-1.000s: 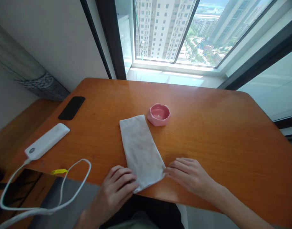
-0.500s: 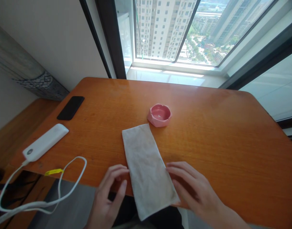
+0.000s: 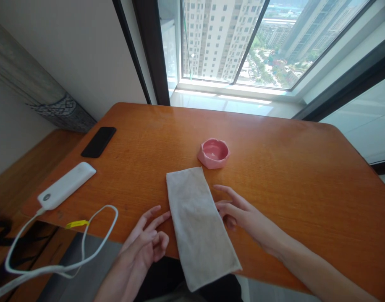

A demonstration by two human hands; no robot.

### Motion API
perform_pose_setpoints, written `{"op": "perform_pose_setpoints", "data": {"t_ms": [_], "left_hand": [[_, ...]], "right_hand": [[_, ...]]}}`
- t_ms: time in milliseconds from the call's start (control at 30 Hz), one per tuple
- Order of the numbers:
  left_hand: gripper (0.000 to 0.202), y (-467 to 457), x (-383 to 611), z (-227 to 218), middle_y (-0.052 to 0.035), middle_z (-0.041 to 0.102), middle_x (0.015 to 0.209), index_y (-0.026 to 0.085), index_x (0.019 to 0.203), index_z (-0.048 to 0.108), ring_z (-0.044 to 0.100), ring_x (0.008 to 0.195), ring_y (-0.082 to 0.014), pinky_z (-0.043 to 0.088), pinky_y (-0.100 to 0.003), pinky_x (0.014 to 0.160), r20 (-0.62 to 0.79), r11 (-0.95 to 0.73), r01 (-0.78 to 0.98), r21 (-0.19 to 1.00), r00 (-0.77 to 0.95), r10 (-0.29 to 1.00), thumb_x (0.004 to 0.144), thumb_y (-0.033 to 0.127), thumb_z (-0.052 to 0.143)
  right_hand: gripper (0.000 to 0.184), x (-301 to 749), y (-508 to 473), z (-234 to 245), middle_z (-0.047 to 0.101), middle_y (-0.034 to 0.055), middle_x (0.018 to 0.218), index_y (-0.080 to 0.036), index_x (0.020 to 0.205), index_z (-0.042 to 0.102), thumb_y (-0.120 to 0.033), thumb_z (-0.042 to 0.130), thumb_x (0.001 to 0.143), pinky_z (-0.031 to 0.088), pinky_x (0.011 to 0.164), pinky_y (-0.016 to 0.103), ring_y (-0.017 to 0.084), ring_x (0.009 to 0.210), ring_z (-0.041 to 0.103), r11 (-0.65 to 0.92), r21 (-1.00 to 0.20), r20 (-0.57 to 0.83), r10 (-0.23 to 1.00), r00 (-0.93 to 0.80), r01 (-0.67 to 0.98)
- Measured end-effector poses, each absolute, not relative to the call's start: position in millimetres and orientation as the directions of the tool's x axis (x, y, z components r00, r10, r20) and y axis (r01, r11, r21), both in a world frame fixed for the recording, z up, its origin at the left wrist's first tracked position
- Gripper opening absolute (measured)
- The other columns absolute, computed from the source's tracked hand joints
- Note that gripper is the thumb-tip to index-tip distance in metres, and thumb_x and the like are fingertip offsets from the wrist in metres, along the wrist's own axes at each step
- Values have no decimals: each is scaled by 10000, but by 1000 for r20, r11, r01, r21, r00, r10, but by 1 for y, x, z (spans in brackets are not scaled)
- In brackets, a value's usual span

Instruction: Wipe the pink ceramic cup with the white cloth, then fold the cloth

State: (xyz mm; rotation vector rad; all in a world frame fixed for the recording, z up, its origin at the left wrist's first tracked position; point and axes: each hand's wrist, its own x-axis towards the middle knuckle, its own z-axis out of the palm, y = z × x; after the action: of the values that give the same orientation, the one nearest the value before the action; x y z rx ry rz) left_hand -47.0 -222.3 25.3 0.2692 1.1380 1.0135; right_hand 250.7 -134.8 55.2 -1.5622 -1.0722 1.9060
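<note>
1. Left hand (image 3: 142,239) and right hand (image 3: 239,209): well apart and open, fingers loosely spread, holding nothing.
2. Grey-white folded cloth (image 3: 198,226): flat in a long strip between the hands, just beside the fingertips of each; its near end overhangs the edge of the orange wooden tabletop (image 3: 289,193).
3. Beyond the left hand: white charging cable (image 3: 100,206) in a loose loop, with yellow tag (image 3: 77,224), running to white power bank (image 3: 66,186).
4. Ahead of the hands, past the cloth: pink ceramic ashtray (image 3: 213,153). Farther left: black smartphone (image 3: 98,142).
5. Farthest: window (image 3: 274,42) onto high-rise towers.
6. Judgement: step in hand appears to be flattening the cloth; next move calls for both hands closing on its long edges.
</note>
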Motion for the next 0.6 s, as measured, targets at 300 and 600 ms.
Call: {"op": "perform_pose_setpoints", "data": {"t_ms": [300, 600], "left_hand": [[424, -204, -33, 11, -49, 819, 1154, 275, 1282, 773, 487, 526, -61, 420, -220, 535, -285, 277, 310, 910, -19, 958, 922, 494, 819], [273, -187, -29, 14, -47, 755, 1024, 236, 1161, 836, 742, 868, -182, 610, -247, 730, -170, 162, 195, 967, 23, 985, 968, 415, 764]], "right_hand": [[651, 242, -128, 40, 605, -38, 862, -262, 1481, 663, -556, 833, 926, 423, 678, 300, 146, 745, 531, -326, -929, -369, 854, -366, 174], [406, 245, -124, 41, 590, -36, 738, -230, 1298, 828, -435, 810, 949, 443, 614, 286, 139, 658, 524, -209, -921, -330, 869, -370, 330]]}}
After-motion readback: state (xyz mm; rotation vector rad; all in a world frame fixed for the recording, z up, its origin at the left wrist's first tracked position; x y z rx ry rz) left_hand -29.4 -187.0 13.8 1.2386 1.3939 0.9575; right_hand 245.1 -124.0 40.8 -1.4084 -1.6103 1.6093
